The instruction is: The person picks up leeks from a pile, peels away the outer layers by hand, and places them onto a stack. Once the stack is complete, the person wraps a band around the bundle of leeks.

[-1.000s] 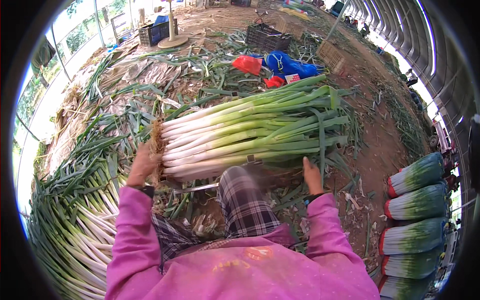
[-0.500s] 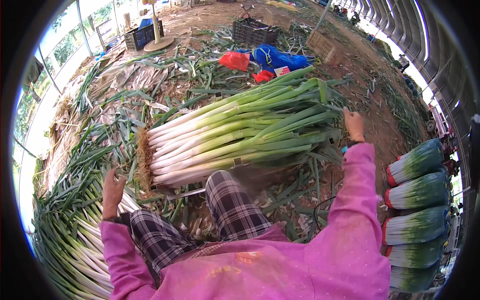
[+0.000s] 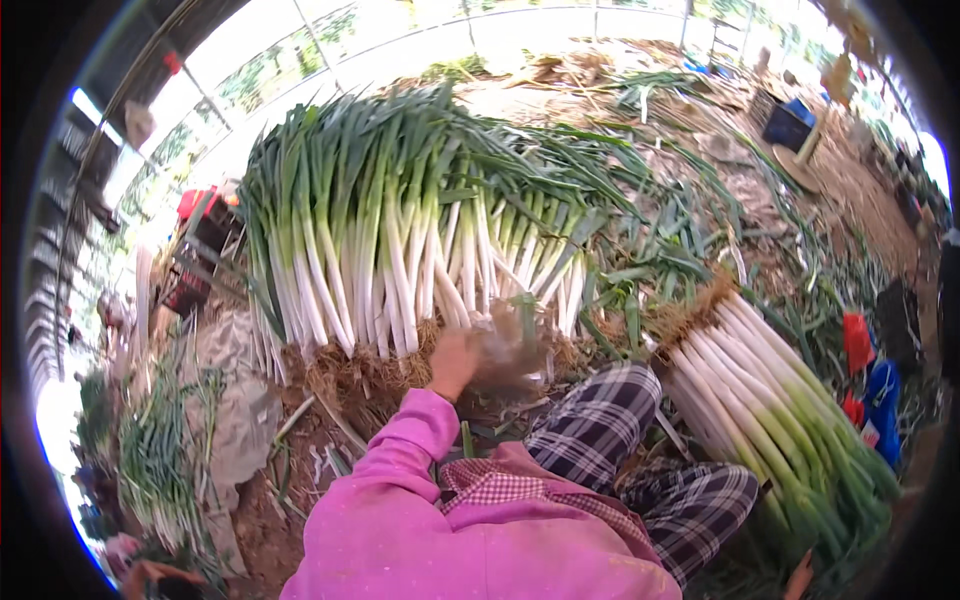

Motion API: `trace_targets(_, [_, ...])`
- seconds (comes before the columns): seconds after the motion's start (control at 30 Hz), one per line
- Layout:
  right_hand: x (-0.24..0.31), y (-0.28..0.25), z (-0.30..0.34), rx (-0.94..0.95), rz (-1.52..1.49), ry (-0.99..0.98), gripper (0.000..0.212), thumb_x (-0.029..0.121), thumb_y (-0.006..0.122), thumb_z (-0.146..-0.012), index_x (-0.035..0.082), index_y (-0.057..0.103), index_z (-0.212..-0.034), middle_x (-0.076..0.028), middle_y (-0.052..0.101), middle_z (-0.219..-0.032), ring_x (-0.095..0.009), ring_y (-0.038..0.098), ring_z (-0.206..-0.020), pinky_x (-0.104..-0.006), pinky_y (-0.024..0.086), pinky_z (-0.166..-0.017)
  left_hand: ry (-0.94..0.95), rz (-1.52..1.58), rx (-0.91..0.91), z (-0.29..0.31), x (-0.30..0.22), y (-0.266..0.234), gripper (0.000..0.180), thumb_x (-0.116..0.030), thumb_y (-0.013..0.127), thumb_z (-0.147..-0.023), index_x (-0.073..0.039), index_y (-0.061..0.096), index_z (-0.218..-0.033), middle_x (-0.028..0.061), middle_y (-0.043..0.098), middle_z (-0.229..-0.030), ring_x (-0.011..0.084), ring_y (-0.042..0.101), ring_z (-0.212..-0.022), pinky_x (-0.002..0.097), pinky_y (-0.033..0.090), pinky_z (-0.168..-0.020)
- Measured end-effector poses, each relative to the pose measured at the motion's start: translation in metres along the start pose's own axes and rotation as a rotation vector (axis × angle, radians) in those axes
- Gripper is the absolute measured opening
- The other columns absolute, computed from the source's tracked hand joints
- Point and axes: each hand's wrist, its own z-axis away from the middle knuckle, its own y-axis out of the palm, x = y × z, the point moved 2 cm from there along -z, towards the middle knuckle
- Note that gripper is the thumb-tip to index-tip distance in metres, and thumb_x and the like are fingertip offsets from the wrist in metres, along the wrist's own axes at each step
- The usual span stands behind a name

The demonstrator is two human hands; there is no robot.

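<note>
My left hand (image 3: 457, 362) reaches to the root ends of a large pile of leeks (image 3: 385, 235) lying with green tops pointing away. Brown roots beside it are smeared by motion. Its fingers blur into them, so whether it grips a stalk is unclear. To the right of my knees is a neat bundle of leeks (image 3: 750, 365), white stalks and roots toward the pile, leaves toward the lower right. Past its leafy end, a small part of my right hand (image 3: 799, 577) shows at the lower edge; its fingers cannot be made out.
Loose leaves and scraps (image 3: 690, 230) cover the ground between pile and bundle. More thin leeks (image 3: 165, 460) lie at the left beside a beige sheet (image 3: 240, 410). Blue and red bags (image 3: 880, 405) sit at the right. A dark crate (image 3: 785, 122) and a round-based stand (image 3: 797, 168) are farther back.
My view has swung left, bringing the big leek pile to the middle and the bundle to the right. My left hand has moved to the pile's roots; my right hand is now mostly out of view.
</note>
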Motion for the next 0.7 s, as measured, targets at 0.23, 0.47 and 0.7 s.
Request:
trace_targets(0.23, [0.248,-0.241,0.023,0.163,-0.242,0.511,0.059,0.034,0.068,-0.083,-0.006,0.052,-0.124,-0.021,0.060,-0.115,-0.032,0.060,-0.098,-0.0362,0.049,-0.084,-0.436,-0.284,-0.253,-0.070,0.108,-0.068,0.032,-0.017,0.063,-0.081,0.002,0.054,-0.103,0.0219,0.057,-0.100,0.0374,0.054,-0.100,0.0472,0.045,-0.085])
trace_targets(0.47, [0.228,-0.252,0.072,0.094,0.036,0.376,0.059,0.030,0.070,-0.081,-0.007,0.051,-0.123,-0.025,0.056,-0.120,-0.038,0.057,-0.102,-0.0406,0.045,-0.091,-0.466,-0.213,0.108,-0.124,0.084,-0.070,0.030,-0.019,0.069,-0.075,0.002,0.061,-0.095,0.0225,0.066,-0.091,0.0393,0.064,-0.085,0.0441,0.052,-0.076])
trace_targets(0.7, [0.222,-0.247,0.076,0.083,-0.205,0.378,0.049,0.034,0.062,-0.087,-0.005,0.058,-0.116,-0.021,0.060,-0.117,-0.036,0.058,-0.101,-0.0394,0.044,-0.091,-0.559,0.963,0.259,-0.121,0.062,-0.063,0.052,-0.016,0.067,-0.080,0.004,0.043,-0.121,0.0129,0.062,-0.086,0.0221,0.065,-0.065,0.0328,0.055,-0.053])
